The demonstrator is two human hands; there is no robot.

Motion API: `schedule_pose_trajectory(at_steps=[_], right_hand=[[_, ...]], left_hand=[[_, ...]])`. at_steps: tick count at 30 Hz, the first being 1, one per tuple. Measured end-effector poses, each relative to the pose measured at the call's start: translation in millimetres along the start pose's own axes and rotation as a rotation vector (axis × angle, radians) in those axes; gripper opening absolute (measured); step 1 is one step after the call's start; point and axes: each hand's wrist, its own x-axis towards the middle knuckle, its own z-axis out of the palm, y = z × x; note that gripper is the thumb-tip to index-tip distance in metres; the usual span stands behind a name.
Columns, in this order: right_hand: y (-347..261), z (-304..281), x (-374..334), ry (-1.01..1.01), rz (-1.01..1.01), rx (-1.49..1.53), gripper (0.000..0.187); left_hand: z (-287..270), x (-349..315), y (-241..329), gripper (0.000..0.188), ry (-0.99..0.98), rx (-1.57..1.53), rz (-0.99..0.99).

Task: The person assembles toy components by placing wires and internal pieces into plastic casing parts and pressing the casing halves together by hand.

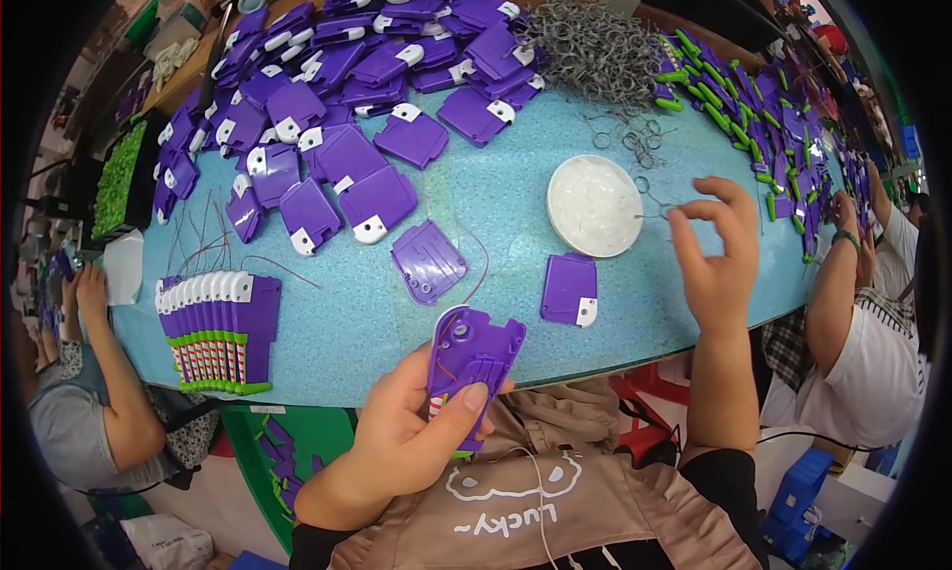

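My left hand [412,421] grips a purple plastic housing half [476,347], its open inner side up. A round hole shows near its white rounded end, and a thin red wire runs out of it. My right hand [719,248] is beside the white round bowl [595,205], thumb and forefinger pinched on a thin metal wire spring [650,216] at the bowl's rim. Pale translucent stuff lies in the bowl. Close by on the table are a loose purple cover [428,262] and a purple piece with a white corner [570,289].
A heap of purple housings [367,55] spreads over the back left, beside a tangle of grey wire springs [595,50]. At left stands a fanned row of wired assemblies [213,322]. Purple parts with green ends [724,94] lie at right. Other people sit on both sides.
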Motion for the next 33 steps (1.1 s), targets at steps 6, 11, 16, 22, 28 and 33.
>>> schedule_pose_trajectory(at_steps=[6, 11, 16, 22, 28, 33], right_hand=[[-54.1, -2.1, -3.8, -0.184, -0.032, 0.502, 0.015], [-77.8, 6.4, -0.3, -0.322, -0.195, 0.452, 0.019], [-84.5, 6.9, 7.0, -0.301, -0.296, 0.293, 0.022], [-92.2, 4.4, 9.4, -0.343, -0.300, 0.280, 0.023], [-94.8, 6.6, 12.2, -0.337, -0.301, 0.279, 0.021], [-97.3, 12.4, 12.3, -0.266, -0.438, 0.145, 0.020]], left_hand=[[2.7, 14.7, -7.0, 0.023, -0.063, 0.102, -0.085], [0.9, 14.7, -7.6, 0.026, -0.201, 0.186, -0.052], [-1.5, 9.7, -8.3, 0.026, -0.192, 0.201, -0.050], [-5.0, 12.1, -9.8, 0.014, -0.124, 0.185, 0.035], [-4.0, 11.6, -8.6, 0.014, -0.103, 0.125, -0.021], [-9.4, 10.1, -8.0, 0.025, -0.207, 0.187, -0.116]])
